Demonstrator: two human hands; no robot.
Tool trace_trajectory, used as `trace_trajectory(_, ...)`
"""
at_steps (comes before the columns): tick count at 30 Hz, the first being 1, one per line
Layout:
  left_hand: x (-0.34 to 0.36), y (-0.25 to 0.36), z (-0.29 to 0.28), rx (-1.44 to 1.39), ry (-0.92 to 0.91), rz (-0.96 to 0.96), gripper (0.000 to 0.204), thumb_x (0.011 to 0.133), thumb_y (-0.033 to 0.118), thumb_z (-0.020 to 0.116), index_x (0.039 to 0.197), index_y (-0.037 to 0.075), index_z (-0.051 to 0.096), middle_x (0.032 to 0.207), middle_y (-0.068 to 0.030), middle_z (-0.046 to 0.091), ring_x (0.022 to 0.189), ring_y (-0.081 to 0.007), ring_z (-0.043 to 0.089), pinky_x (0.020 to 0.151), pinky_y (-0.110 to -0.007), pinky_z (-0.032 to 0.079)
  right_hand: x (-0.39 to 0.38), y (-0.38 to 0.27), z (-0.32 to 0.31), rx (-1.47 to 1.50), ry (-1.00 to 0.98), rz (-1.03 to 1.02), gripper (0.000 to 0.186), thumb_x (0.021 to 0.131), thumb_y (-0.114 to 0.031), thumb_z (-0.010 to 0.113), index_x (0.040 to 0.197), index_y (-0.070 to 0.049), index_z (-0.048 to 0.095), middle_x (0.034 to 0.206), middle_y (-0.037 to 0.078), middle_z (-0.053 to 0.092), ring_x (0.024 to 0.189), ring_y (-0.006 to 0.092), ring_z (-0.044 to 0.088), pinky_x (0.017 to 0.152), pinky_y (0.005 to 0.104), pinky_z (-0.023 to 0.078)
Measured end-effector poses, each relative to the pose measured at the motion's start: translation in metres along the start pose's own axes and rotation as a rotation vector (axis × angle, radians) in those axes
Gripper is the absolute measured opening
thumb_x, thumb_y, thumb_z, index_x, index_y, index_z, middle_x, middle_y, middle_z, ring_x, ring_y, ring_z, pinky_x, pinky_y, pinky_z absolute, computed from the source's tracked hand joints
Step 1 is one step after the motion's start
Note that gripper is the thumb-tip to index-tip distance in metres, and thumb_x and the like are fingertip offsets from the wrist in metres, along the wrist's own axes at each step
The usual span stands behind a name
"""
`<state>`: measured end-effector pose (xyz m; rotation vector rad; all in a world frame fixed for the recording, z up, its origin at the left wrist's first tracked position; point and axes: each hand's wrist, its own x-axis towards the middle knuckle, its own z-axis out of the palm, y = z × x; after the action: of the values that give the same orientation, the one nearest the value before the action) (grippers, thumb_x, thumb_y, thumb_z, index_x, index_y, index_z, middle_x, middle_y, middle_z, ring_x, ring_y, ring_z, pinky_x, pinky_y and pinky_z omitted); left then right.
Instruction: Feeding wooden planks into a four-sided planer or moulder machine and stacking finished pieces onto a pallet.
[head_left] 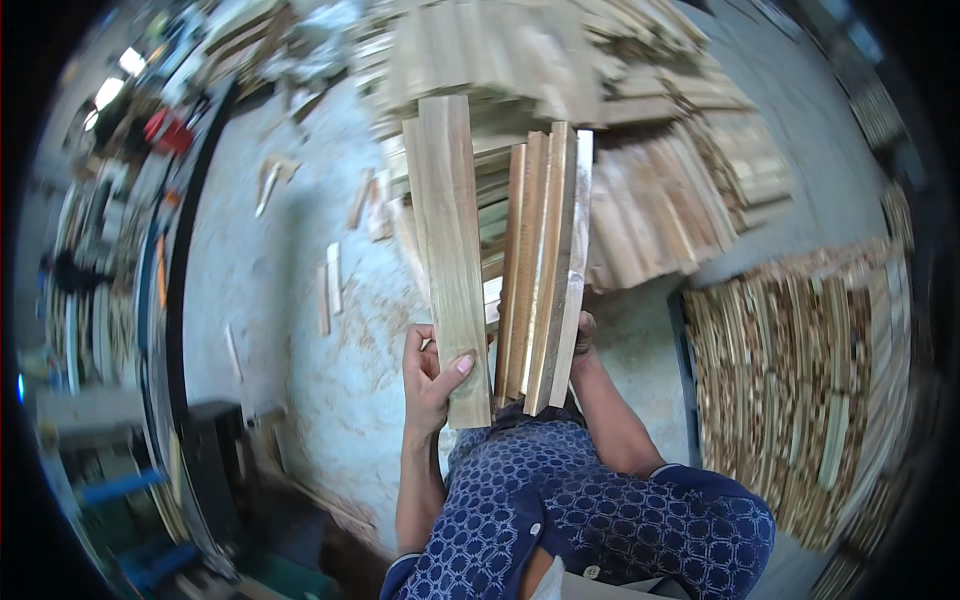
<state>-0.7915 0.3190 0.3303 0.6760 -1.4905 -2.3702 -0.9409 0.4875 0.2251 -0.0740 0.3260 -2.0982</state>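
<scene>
My left hand (pixel 432 380) grips a flat, pale wooden board (pixel 450 250) near its lower end, thumb across the face and the other fingers curled behind. At least one more board edge shows just behind it. Beside it, my right hand (pixel 584 335) is closed round the right side of a bundle of several narrow wooden boards (pixel 540 270), held upright and seen edge-on. Most of the right fingers are hidden behind the bundle. A narrow gap separates the two loads.
Ahead lies a large heap of stacked boards (pixel 650 200). A tall, tight stack of wood strips (pixel 780 400) stands at the right. Offcuts (pixel 330 280) and sawdust lie on the floor (pixel 340 380). Machinery with a dark rail (pixel 185 270) and a red container (pixel 168 132) are at the left.
</scene>
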Motion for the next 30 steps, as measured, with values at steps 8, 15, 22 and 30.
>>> trace_trajectory(8, -0.192, 0.058, -0.141, 0.094, 0.294, 0.252, 0.058, 0.08, 0.017, 0.086, 0.119, 0.004, 0.046, 0.104, -0.0154, 0.065, 0.095, -0.0196, 0.067, 0.084, -0.032, 0.054, 0.037, 0.208, 0.067, -0.312, -0.111, 0.45, 0.1, 0.068, -0.04, 0.087, 0.149, 0.0, 0.043, 0.134, 0.02, 0.062, 0.121, 0.0361, 0.065, 0.106, 0.0501, 0.055)
trace_trajectory(15, -0.271, 0.048, -0.216, 0.335, 0.893, 0.252, 0.053, 0.084, 0.022, 0.085, 0.112, 0.002, 0.045, 0.095, -0.01, 0.061, 0.087, -0.0137, 0.062, 0.072, -0.028, 0.052, 0.059, 0.395, 0.09, -0.413, -0.259, 0.876, 0.098, 0.073, -0.039, 0.086, 0.148, 0.004, 0.042, 0.133, 0.018, 0.063, 0.121, 0.0329, 0.064, 0.105, 0.0458, 0.055)
trace_trajectory(22, -0.305, 0.065, -0.349, -0.329, 1.009, 0.464, 0.048, 0.084, 0.019, 0.079, 0.116, -0.002, 0.049, 0.1, -0.0199, 0.069, 0.089, -0.0217, 0.071, 0.075, -0.032, 0.059, 0.133, 0.536, 0.134, -0.318, -0.29, 1.115, 0.085, 0.077, -0.029, 0.084, 0.146, 0.001, 0.044, 0.128, 0.02, 0.064, 0.115, 0.035, 0.068, 0.102, 0.0467, 0.057)
trace_trajectory(30, -0.356, 0.082, -0.571, -0.751, 0.748, 0.858, 0.097, 0.069, 0.033, 0.081, 0.147, -0.005, 0.038, 0.123, -0.0247, 0.056, 0.11, -0.0386, 0.068, 0.088, -0.044, 0.062, 0.363, 0.729, 0.201, -0.758, -0.449, 1.202, 0.08, 0.073, -0.027, 0.083, 0.139, 0.005, 0.05, 0.118, 0.02, 0.068, 0.101, 0.0318, 0.072, 0.091, 0.0449, 0.062)
